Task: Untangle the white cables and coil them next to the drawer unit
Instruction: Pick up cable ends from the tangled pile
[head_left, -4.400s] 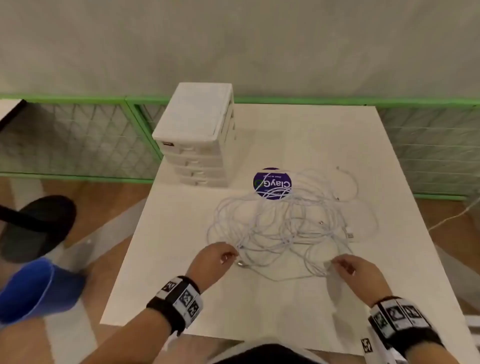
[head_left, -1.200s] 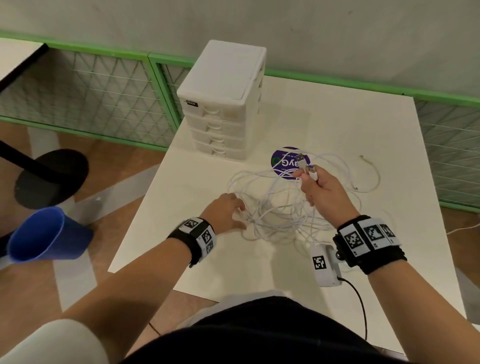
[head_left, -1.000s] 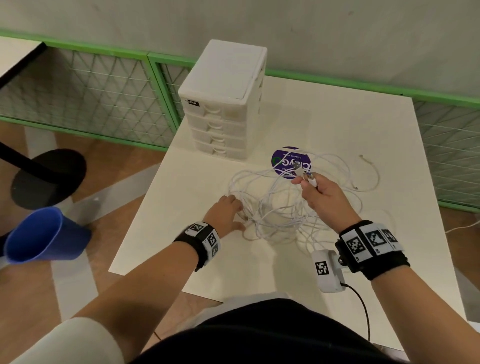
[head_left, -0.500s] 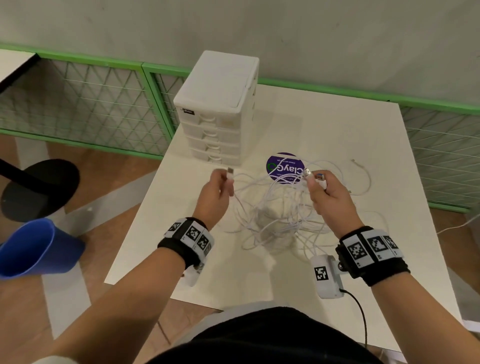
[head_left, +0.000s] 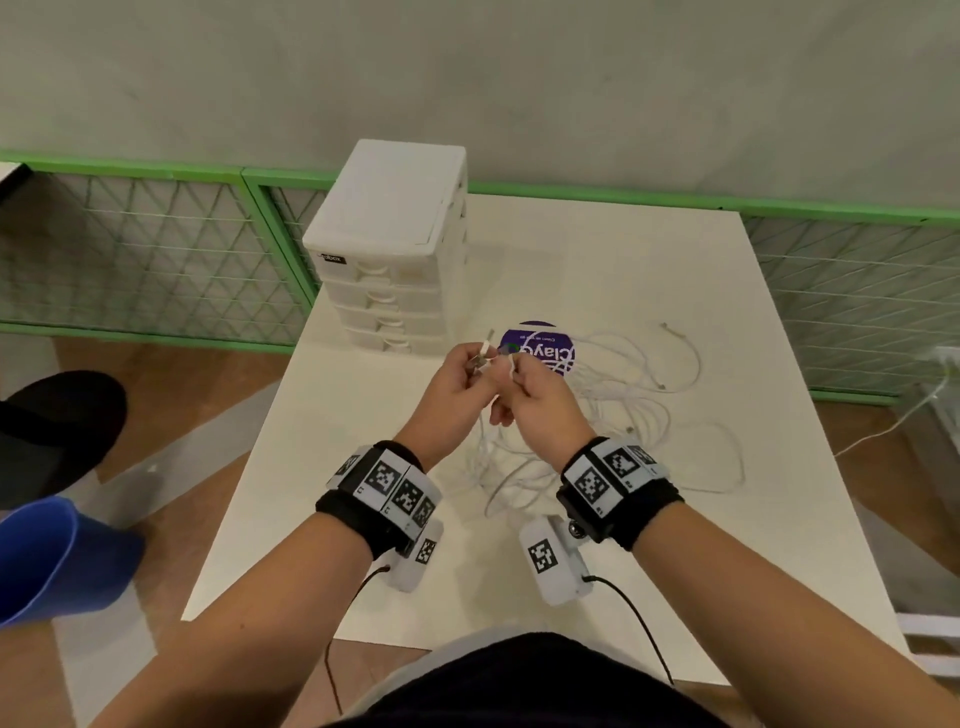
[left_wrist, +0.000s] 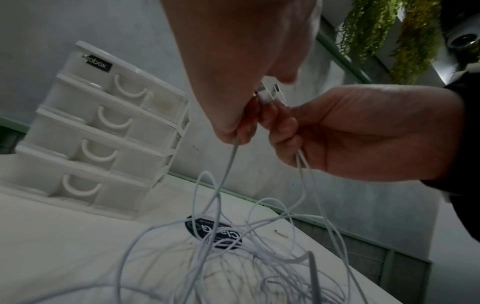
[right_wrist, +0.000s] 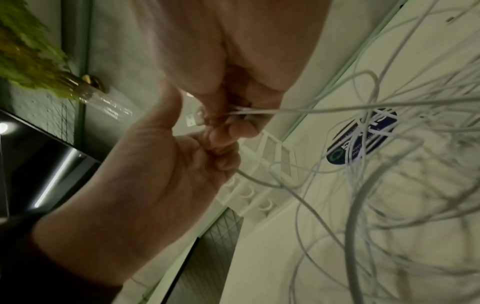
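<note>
A tangle of white cables lies on the white table, right of the white drawer unit. Both hands are raised together above the tangle. My left hand pinches one cable plug, and its cable hangs down to the pile. My right hand pinches cable ends too, with two strands dropping from it. The USB plugs sit side by side between the fingertips of both hands. In the right wrist view a plug shows at my right hand's fingertips, with the tangle below.
A round purple sticker lies on the table under the cables. Green mesh fencing runs behind the table. A blue bin and a black stool base stand on the floor at the left. Bare tabletop lies in front of the drawer unit.
My left hand lifted a cable end off the table and moved right to meet my right hand. Both hands now hold their plugs together, higher above the pile.
</note>
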